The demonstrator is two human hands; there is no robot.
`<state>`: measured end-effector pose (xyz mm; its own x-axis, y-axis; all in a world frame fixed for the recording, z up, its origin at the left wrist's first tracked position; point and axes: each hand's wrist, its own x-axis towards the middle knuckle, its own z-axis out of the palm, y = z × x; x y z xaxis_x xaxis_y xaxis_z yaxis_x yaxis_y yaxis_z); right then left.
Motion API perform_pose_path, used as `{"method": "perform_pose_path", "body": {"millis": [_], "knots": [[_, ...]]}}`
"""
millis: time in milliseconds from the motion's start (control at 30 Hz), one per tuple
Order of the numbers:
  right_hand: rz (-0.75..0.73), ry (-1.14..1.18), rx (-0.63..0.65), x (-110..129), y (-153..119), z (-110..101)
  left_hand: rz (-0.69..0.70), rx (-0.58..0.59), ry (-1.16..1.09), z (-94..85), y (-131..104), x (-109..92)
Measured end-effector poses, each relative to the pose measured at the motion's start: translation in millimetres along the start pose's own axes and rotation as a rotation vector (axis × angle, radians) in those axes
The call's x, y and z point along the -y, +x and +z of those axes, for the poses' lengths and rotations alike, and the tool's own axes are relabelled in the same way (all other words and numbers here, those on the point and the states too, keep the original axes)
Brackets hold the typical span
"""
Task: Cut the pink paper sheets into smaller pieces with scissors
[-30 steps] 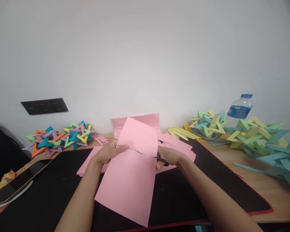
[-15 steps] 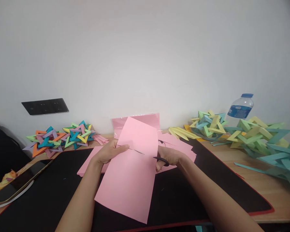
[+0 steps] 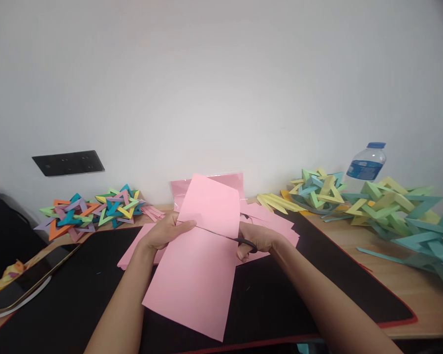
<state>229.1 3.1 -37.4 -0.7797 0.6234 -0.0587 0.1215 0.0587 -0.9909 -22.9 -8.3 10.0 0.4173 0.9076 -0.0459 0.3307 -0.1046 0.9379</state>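
the pink sheet [image 3: 195, 280] is between the two hands, above the black mat [image 3: 280, 309], its long axis running away from the person with a slight lean to the right at the far end. the left hand [image 3: 161, 232] pinches its left edge, thumb on top; the right hand [image 3: 257, 237] is just beside its right edge, fingers closed round the handles of the scissors [image 3: 248, 244]. a thin dark line crosses the sheet's width from the scissors to the left thumb; how much is blade and how much slit is hard to make out. the left fingers are hidden under the sheet, which also covers part of the pink papers [image 3: 137, 246] behind. both forearms are cut off below.
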Motion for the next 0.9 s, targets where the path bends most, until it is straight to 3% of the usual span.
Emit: {"method": "perform_pose_path", "body": {"millis": [267,533,700,900], "knots": [[0.038,-0.105,0.009,-1.1,-3.1,-11.9,0.045,-0.033,-0.131,-5.9,-0.6,-0.9],[-0.124,-0.038,-0.055,2.8,-8.6,-17.6,0.099,-0.062,-0.189,-6.7,-0.2,-1.0],[-0.285,0.066,-0.432,6.8,-0.1,-5.9,0.084,-0.055,-0.192,-1.5,3.0,0.6],[-0.317,0.162,-0.821,1.1,11.4,-2.6,0.067,-0.081,0.011,8.7,12.3,6.1]]}}
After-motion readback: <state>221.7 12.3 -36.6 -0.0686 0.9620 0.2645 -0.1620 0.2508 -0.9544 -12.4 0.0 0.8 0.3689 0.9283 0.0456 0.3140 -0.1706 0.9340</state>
